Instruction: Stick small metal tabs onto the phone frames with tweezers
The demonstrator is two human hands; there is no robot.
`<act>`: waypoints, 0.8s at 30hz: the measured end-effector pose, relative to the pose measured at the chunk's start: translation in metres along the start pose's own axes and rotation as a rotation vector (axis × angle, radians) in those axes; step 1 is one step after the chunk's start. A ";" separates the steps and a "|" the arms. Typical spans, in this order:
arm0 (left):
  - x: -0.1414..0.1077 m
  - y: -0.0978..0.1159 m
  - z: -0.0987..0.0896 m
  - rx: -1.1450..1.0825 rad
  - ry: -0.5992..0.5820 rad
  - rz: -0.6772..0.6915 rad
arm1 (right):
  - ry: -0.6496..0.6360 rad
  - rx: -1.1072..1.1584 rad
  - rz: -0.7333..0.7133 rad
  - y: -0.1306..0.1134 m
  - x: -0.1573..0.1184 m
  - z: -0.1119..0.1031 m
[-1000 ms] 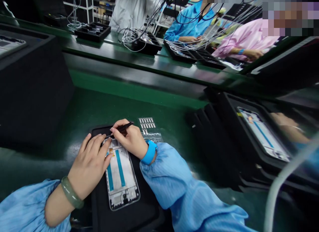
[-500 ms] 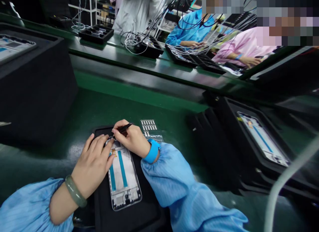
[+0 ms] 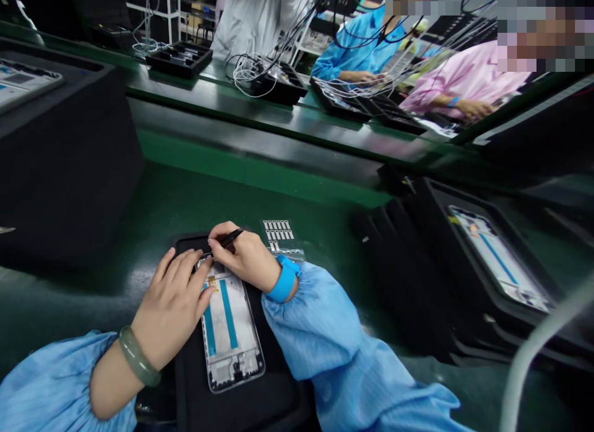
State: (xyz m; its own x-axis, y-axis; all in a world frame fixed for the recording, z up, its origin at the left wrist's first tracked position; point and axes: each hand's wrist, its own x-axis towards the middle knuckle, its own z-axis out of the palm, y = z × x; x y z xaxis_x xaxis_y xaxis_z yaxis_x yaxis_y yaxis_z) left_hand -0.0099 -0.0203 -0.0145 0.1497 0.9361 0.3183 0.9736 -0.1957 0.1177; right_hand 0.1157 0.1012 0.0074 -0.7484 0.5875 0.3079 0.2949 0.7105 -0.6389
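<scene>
In the head view, the phone display frame (image 3: 229,336) lies at 6 o'clock in a black tray (image 3: 278,388). The right hand (image 3: 244,259) has its grip clamped on black tweezers (image 3: 227,239), tips at the frame's top edge. The left hand (image 3: 171,308) steadies the frame, its grip apart, with a sheet of small labels (image 3: 278,230) at the frame's 1 o'clock.

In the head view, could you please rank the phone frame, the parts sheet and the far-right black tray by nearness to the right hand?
1. Phone frame, directly beneath the right hand.
2. Parts sheet, just ahead, to the hand's right.
3. Black tray, far right.
</scene>
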 end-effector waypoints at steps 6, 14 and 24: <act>0.000 0.001 -0.001 -0.008 -0.008 -0.012 | -0.028 -0.088 -0.079 -0.002 0.000 0.002; -0.003 -0.004 -0.001 -0.017 -0.028 0.010 | 0.174 0.195 0.084 0.010 -0.009 0.003; -0.003 -0.004 -0.002 -0.019 -0.033 0.011 | 0.070 0.260 0.137 0.010 -0.007 0.001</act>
State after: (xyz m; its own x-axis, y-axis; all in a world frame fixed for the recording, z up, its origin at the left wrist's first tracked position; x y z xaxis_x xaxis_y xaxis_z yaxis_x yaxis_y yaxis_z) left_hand -0.0146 -0.0229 -0.0139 0.1665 0.9428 0.2888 0.9684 -0.2115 0.1322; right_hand 0.1232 0.1032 -0.0022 -0.6669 0.7025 0.2485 0.2214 0.5052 -0.8342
